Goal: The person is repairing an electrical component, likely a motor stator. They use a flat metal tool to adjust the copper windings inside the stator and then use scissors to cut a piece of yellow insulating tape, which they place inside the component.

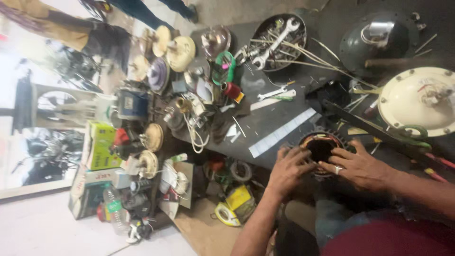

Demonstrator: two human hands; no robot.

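Fingers of left hand [288, 169] and right hand [356, 166] clamp a round, dark, toothed stator ring [321, 142].

A fan-repair workshop: dark bench [284, 109] strewn with spanners [275, 42], motor housings [419, 99], wire.

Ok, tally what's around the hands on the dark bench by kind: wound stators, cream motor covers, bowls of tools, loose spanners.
Wound stator, under both hands: 1
Cream motor cover: 1
Bowl of tools: 1
Loose spanner: 1
Total: 4
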